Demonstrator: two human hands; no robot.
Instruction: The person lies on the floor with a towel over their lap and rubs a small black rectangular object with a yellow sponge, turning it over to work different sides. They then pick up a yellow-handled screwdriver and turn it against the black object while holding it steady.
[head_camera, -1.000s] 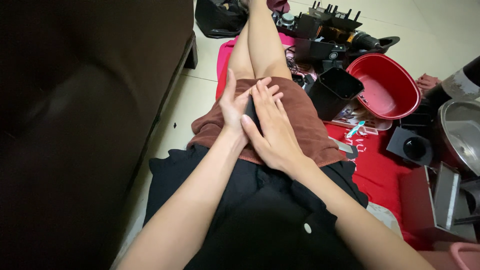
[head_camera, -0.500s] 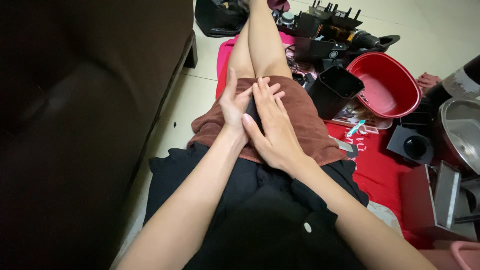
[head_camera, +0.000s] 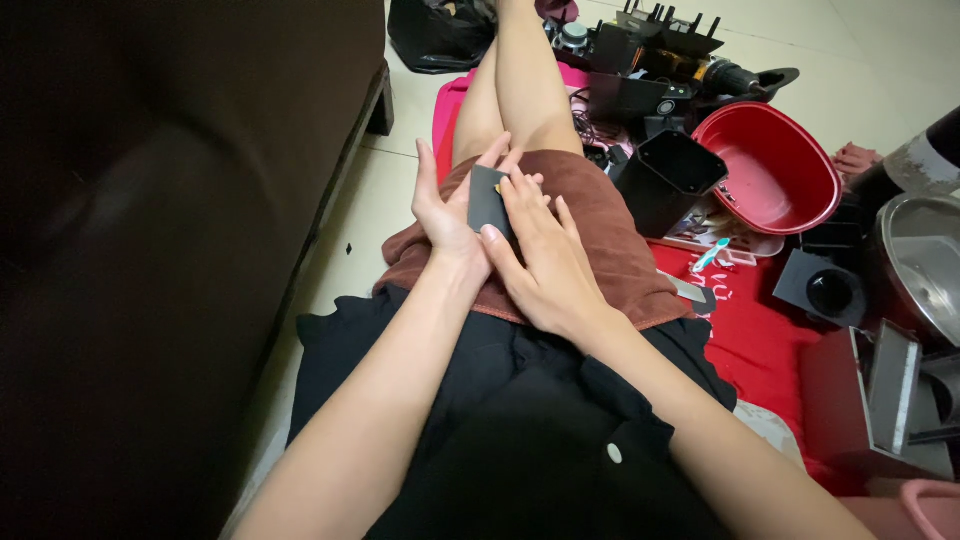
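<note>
- A dark sofa (head_camera: 170, 250) fills the left side, close beside the person's leg; keep the elbows tucked so the forearms do not bump it.
- The left hand (head_camera: 445, 215) cradles a small flat black part (head_camera: 488, 200) from underneath, thumb and fingers wrapped round its left edge, so its grip is clamped on the part. The part sits over the lap, on the brown towel (head_camera: 610, 240).
- That cradling hold looks right for the job: it should stay firm at the edges, leaving the top face bare.
- The right hand (head_camera: 545, 260) lies flat over the part's right side, fingers stretched out and together, pressing rather than pinching. I judge that this is a wiping or pressing step; even, light pressure along the face would serve better than a hard push at one corner.
- Keeping the part over the towel means a slip lands softly.
- Further right, on the red mat (head_camera: 760, 340) on the floor, stand a black square container (head_camera: 665, 180), a red basin (head_camera: 775, 170) and a metal pot (head_camera: 925, 265), all well apart from the hands and no hindrance.
</note>
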